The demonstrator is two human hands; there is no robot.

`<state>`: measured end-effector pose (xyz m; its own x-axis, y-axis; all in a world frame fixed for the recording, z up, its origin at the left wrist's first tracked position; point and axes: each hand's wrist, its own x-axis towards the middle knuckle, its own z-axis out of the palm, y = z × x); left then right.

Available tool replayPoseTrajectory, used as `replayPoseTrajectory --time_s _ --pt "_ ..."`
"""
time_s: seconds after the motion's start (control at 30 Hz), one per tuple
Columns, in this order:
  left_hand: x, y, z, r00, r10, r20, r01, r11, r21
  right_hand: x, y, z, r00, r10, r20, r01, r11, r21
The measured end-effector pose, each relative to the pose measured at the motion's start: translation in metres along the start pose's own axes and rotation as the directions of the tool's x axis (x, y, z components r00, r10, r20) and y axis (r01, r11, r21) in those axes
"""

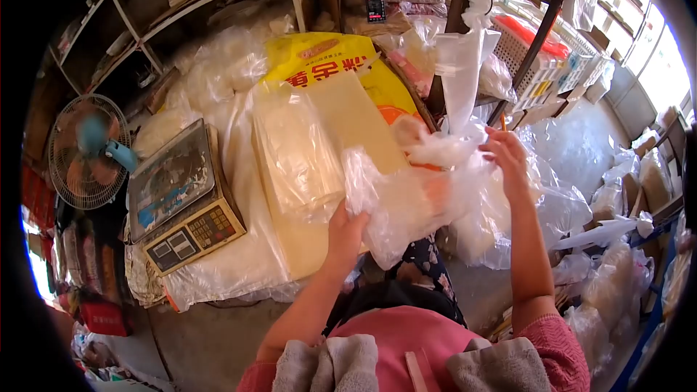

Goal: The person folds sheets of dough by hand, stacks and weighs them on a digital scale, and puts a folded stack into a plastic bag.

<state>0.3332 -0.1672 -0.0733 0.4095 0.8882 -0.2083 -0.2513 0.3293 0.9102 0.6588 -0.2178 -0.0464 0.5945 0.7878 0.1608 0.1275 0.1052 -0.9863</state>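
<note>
A clear plastic bag (414, 203) stretches between my two hands, in front of my body. My left hand (347, 236) is closed on its left edge, beside the table's right front part. At the right, my right hand (506, 154) has its fingers closed round the bag's upper right end. A stack of clear plastic bags (298, 149) lies on a cream sheet (363, 112) on the table, to the left of the held bag. White plastic strips (459, 87) hang from a dark frame just above the held bag.
A weighing scale (181, 196) stands on the table's left side, next to a fan (88, 149). Behind are a yellow printed sack (319, 54) and a phone (375, 5). White baskets (537, 51) stand at the back right. Filled plastic bags (610, 290) crowd the right side.
</note>
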Motion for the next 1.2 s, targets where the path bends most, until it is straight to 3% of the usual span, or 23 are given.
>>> replayPoseTrajectory --time_s 0.03,0.1,0.13,0.17,0.23,0.27,0.37,0.47,0.57,0.63,0.7,0.8,0.9,1.0,1.1,1.2 --pt "-0.001 -0.004 -0.001 1.0 -0.001 0.007 0.001 1.0 0.02 -0.003 0.0 0.015 0.999 -0.036 -0.011 0.035 0.997 -0.074" --pt "0.0 -0.016 -0.004 1.0 -0.005 0.02 0.004 0.998 0.06 -0.012 -0.009 0.044 0.979 0.089 0.184 0.015 0.868 -0.497" --pt "-0.001 -0.02 -0.002 0.999 0.014 0.045 -0.014 1.0 0.007 -0.016 -0.006 0.062 0.935 -0.192 0.3 0.34 0.731 -0.592" --pt "0.0 -0.026 -0.004 0.998 0.003 0.055 -0.007 0.998 0.065 -0.02 -0.002 0.079 0.79 -0.426 0.44 0.61 0.486 -0.626" --pt "0.003 -0.035 -0.01 0.997 -0.009 0.072 -0.004 0.984 0.179 -0.025 -0.004 0.102 0.68 -0.33 0.655 0.733 0.324 -0.598" --pt "0.002 -0.035 -0.012 0.998 -0.034 0.052 0.018 0.962 0.271 -0.028 -0.003 0.112 0.66 -0.264 0.703 0.749 0.305 -0.589" --pt "0.0 -0.048 -0.018 0.996 0.072 0.061 -0.087 0.946 0.313 -0.023 0.016 0.133 0.676 0.16 0.719 0.637 0.364 -0.68" --pt "-0.01 -0.045 -0.021 0.995 0.082 0.053 -0.096 0.924 0.369 0.015 0.06 0.129 0.649 0.056 0.758 0.679 0.406 -0.612" --pt "-0.023 -0.039 -0.025 0.995 0.058 0.076 -0.081 0.935 0.344 0.041 0.019 0.126 0.699 0.023 0.715 0.612 0.498 -0.614" --pt "-0.03 -0.032 -0.025 0.997 0.013 0.083 -0.034 0.963 0.267 0.081 0.014 0.116 0.762 -0.413 0.499 0.642 0.578 -0.504" --pt "-0.031 -0.033 -0.026 0.994 0.029 0.106 -0.052 0.975 0.215 0.11 -0.018 0.117 0.662 -0.661 0.353 0.71 0.404 -0.577" --pt "-0.037 -0.016 -0.02 0.993 0.03 0.114 -0.052 0.978 0.202 0.147 0.004 0.112 0.672 -0.59 0.448 0.682 0.257 -0.685" --pt "-0.044 -0.003 -0.019 0.989 0.089 0.119 -0.11 0.977 0.183 0.161 0.038 0.114 0.873 -0.147 0.465 0.486 0.186 -0.854" --pt "-0.05 0.009 -0.026 0.989 0.119 0.087 -0.128 0.986 0.108 0.193 0.086 0.121 0.963 0.169 0.211 0.112 0.463 -0.879" --pt "-0.05 0.007 -0.037 0.992 0.121 -0.033 -0.123 0.988 -0.089 0.195 0.111 0.108 0.947 0.244 0.211 -0.095 0.836 -0.54" --pt "-0.05 0.015 -0.037 0.985 0.031 -0.17 -0.079 0.955 -0.284 0.183 0.097 0.101 0.952 0.013 0.306 0.176 0.795 -0.58"
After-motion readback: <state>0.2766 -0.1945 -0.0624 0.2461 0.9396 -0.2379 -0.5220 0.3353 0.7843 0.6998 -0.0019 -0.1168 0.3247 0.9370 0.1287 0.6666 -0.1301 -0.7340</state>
